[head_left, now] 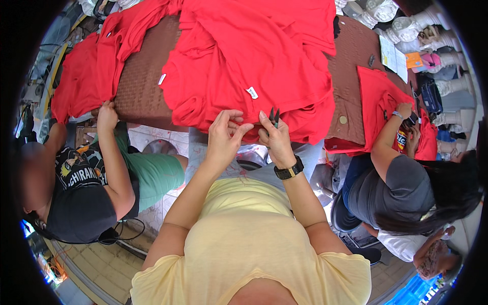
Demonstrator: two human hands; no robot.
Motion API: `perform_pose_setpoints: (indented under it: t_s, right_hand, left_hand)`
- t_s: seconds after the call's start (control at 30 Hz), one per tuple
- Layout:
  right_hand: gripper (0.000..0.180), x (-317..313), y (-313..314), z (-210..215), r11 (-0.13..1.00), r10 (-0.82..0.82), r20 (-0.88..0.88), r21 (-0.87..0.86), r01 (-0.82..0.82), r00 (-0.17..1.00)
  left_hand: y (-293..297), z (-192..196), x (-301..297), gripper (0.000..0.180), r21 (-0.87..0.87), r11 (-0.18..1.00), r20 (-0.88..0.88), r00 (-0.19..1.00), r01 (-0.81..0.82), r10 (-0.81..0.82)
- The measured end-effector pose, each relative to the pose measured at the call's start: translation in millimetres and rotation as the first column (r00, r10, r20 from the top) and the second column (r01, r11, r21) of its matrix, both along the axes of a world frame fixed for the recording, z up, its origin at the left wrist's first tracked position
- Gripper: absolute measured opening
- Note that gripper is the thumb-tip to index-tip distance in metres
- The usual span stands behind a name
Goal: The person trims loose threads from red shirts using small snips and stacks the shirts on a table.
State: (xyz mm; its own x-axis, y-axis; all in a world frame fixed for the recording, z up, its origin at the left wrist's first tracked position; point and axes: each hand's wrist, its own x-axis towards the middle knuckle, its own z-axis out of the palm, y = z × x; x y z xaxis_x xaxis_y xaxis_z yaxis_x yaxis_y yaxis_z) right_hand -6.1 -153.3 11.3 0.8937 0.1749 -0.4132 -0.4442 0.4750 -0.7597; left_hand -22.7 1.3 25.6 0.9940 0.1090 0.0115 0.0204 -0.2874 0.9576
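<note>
Yellow shirt (244,239): nearest the camera, worn by the person whose forearms reach up from the lower edge toward the table (142,86).
Left hand (223,134): at the near edge of the red garment (254,61), fingers (235,118) curled and pinching a bit of the hem.
Right hand (274,137): just beside the left, watch (288,170) on the wrist, fingers clenched around small dark snips (275,117) whose blades point up at the cloth.
Red garment: spread in a heap over the middle of the brown table, its near edge hanging over the side where both hands meet; a small white label (251,92) shows on it.
Step in hand: by the look of it, trimming a loose thread at the hem, the left hand holding the cloth taut for the snips.
Next move: would call for bringing the blades onto the thread alone, clear of cloth and fingertips; the thread itself is too fine to see.
Others: a person at the left rests a hand (107,116) on another red piece (86,71); a person at the right works on a third (378,96).
</note>
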Motion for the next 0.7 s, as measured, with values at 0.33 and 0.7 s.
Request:
perform_pose_setpoints:
  t_s: [0.33,0.7]
  right_hand:
    - [0.032,-2,-1,1,0.993,0.002,0.033,-0.119,0.002,0.999]
    - [0.037,-2,-9,11,0.854,0.125,-0.061,-0.501,-0.138,0.99]
  left_hand:
    - [7,-30,9,0.009,-0.335,0.942,-0.136,0.99,-0.015,-0.033]
    - [18,-11,-2,0.009,-0.201,0.974,-0.255,0.954,0.109,-0.159]
